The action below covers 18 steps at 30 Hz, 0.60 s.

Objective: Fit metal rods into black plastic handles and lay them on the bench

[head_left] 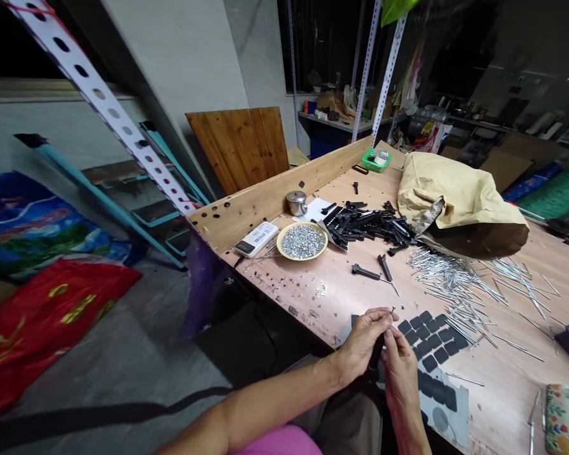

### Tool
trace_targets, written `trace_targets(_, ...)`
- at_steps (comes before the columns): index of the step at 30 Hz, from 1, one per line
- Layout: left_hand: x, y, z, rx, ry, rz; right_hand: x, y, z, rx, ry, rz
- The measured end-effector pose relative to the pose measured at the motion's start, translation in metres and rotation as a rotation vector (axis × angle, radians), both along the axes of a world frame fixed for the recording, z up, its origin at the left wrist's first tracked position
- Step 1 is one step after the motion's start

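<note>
My left hand (pixel 366 336) and my right hand (pixel 401 371) meet at the table's near edge, fingers closed. Between them is a black plastic part (pixel 376 355), mostly covered by the fingers. A small metal tip pokes up at the left fingertips; whether it belongs to the black part I cannot tell. Just right of my hands, black rounded pads (pixel 425 338) lie in rows on a grey sheet (pixel 461 414). Farther off are two loose black plastic pieces (pixel 366 272), one with a metal rod. A yellow bowl (pixel 284 254) holds many small metal pieces.
Black plastic parts (pixel 360 222) are heaped beyond the bowl, beside scattered metal rods (pixel 448 278) and a large cream sack (pixel 448 183). A white box (pixel 256 239) and lidded metal cup (pixel 296 202) stand along the wooden board (pixel 265 196). A floral case (pixel 562 417) lies at right.
</note>
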<state>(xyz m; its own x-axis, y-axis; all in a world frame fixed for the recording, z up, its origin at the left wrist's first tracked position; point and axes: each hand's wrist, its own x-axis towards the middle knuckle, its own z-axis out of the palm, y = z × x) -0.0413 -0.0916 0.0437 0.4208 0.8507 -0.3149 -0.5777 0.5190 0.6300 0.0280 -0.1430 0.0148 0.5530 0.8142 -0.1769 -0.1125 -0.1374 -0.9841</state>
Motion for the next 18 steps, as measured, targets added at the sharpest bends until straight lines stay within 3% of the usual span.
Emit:
trace_targets(3, 0.005, -0.001, -0.005, 0.018, 0.064, -0.071, 0.027, -0.006, -0.001, 0.010, -0.320, -0.015)
trace_targets(7, 0.002, 0.002, -0.013, -0.017, 0.298, -0.161, 0.098, -0.013, -0.007, -0.007, -1.197, -0.089)
trace_targets(10, 0.002, 0.006, -0.020, -0.022, 0.400, -0.129, 0.150, -0.010, -0.011, -0.007, -1.701, 0.009)
trace_targets(13, 0.006, 0.006, -0.028, -0.002, 0.417, -0.121, 0.170, -0.006, -0.015, 0.031, -1.914, 0.173)
trace_targets(18, 0.005, 0.018, -0.039, 0.112, 0.456, -0.037, 0.144, -0.012, -0.034, 0.167, -1.878, 0.423)
